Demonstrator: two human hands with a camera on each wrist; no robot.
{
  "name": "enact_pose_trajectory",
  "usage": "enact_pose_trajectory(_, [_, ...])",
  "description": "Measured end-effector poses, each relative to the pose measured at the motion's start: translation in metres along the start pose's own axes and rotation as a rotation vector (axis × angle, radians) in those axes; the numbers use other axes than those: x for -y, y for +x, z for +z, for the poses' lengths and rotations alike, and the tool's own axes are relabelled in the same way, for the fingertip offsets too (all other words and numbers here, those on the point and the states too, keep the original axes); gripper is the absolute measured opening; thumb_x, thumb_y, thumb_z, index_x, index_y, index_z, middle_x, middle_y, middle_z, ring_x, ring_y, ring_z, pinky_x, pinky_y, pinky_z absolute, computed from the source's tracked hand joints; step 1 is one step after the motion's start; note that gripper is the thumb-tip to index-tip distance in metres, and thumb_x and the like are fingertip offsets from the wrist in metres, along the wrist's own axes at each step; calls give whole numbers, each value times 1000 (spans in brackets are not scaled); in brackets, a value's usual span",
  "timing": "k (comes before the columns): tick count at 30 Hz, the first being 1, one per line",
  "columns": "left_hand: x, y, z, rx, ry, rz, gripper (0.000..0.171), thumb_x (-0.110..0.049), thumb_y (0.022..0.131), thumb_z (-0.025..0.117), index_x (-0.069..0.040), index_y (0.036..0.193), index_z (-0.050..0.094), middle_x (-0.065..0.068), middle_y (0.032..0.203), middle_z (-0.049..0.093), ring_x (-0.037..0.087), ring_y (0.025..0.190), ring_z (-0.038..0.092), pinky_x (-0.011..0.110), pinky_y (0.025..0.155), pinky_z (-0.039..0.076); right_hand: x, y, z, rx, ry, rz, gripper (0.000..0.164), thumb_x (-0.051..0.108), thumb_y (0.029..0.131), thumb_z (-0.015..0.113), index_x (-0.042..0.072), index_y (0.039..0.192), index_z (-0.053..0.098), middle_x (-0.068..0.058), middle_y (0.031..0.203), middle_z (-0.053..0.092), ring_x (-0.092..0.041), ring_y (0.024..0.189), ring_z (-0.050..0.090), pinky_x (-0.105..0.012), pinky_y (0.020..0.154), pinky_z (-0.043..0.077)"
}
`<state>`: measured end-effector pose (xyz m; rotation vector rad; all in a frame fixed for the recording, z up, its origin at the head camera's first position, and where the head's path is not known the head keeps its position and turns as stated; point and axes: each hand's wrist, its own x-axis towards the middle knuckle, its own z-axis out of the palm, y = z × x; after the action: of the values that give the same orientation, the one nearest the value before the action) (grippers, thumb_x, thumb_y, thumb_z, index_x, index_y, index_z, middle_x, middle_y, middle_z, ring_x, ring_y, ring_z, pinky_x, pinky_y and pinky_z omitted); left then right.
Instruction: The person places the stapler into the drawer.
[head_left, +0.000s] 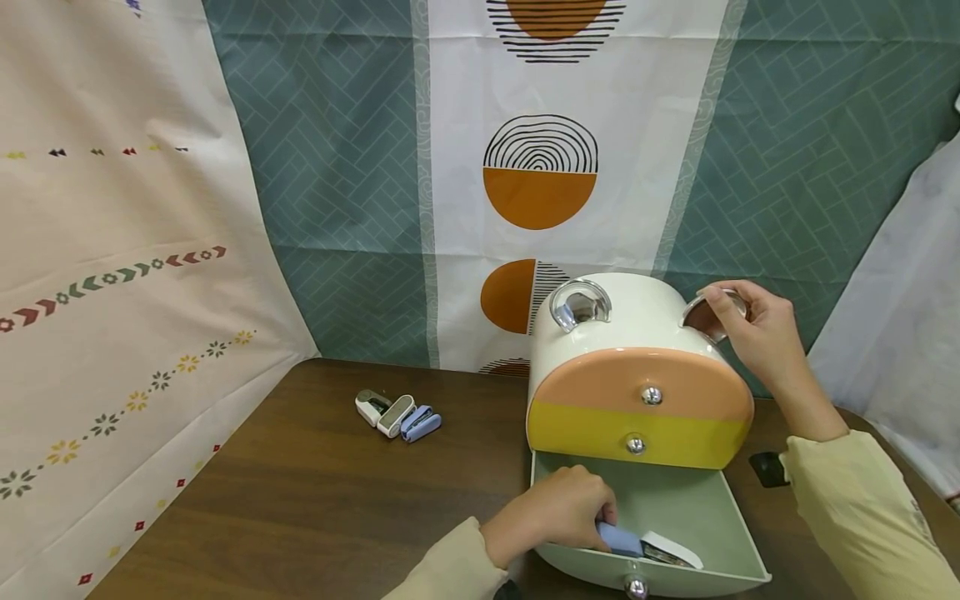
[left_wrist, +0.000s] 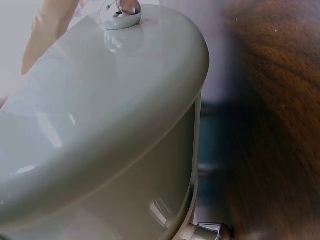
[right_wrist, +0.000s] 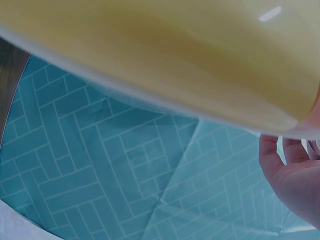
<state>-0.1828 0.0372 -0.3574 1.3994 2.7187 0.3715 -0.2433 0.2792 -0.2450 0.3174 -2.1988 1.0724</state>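
Note:
A rounded white mini cabinet [head_left: 637, 317] has its pale green bottom drawer [head_left: 738, 542] pulled out. Reaching over that drawer's front left, my left hand [head_left: 558, 510] holds a light blue stapler [head_left: 621, 539] by one end. Beside the stapler lies a small white and metal stapler-like item [head_left: 672, 550]. My right hand [head_left: 765, 333] grips the silver ear-shaped piece [head_left: 708, 317] at the cabinet's top right; in the right wrist view the hand [right_wrist: 295, 175] shows at the right edge. The left wrist view shows the drawer front [left_wrist: 100, 100] and its knob [left_wrist: 121, 14], but not the left hand.
Left of the cabinet, a white and grey item [head_left: 372, 406], a white oval-ended item [head_left: 397, 416] and a blue stapler [head_left: 421, 423] lie on the brown table [head_left: 322, 492]. The orange [head_left: 600, 379] and yellow [head_left: 577, 429] drawers are closed. Patterned cloth [head_left: 337, 167] hangs behind.

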Motion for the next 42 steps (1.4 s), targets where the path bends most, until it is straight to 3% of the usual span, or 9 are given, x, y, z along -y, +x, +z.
enact_pose_trajectory(7, [1,-1,0,-1,6,6,15,-28,67,80,-21,74,69,-17,63,58,-8,56,45,8,54,34,-1,0,0,-3,0,8,7,23,92,53,25,97,59,27,63,57,5,63,51,-13,55,37])
enact_pose_trajectory(13, [6,-10,-14,-41,-42,7,20,-29,68,79,-18,83,70,-15,73,64,-9,64,51,6,58,37,-1,0,-1,-1,18,4,8,22,92,53,25,97,59,26,64,58,5,62,53,-11,56,38])
enact_pose_trajectory(17, [14,-21,-26,-105,-112,-8,19,-24,71,76,-14,86,71,-11,76,65,-8,66,53,6,60,38,-1,0,-1,-3,24,1,9,21,92,54,27,96,58,25,64,58,5,61,53,-10,56,39])
enact_pose_trajectory(20, [25,-30,-33,-201,-158,-39,16,-22,73,75,-13,86,71,-10,77,66,-7,67,55,6,62,39,-1,0,-2,-7,23,-3,8,21,91,54,26,96,59,25,64,58,5,60,53,-11,54,38])
enact_pose_trajectory(25, [50,-48,-40,-397,-267,-132,14,-18,74,73,-9,84,70,-4,76,68,-1,67,58,11,63,44,-2,1,-1,-13,13,-4,8,22,91,54,23,97,60,26,63,57,4,61,51,-13,53,37])
enact_pose_trajectory(30, [84,-66,-39,-536,-290,-229,13,-15,74,73,-7,84,69,0,77,68,9,68,62,22,63,49,-2,1,-1,-4,29,-6,8,21,91,54,26,95,59,26,63,58,5,59,53,-11,54,39])
enact_pose_trajectory(38, [139,-92,-33,-656,-294,-500,19,-15,72,75,-6,88,69,5,82,69,18,72,65,30,66,50,-1,0,-1,14,61,-6,10,19,92,53,26,95,59,25,65,59,5,59,55,-9,56,42])
enact_pose_trajectory(42, [163,-102,-29,-674,-277,-572,23,-14,73,74,-2,92,68,10,86,68,21,76,65,35,69,50,0,0,0,18,53,-2,8,20,92,53,24,96,59,25,65,59,5,60,55,-9,56,42])
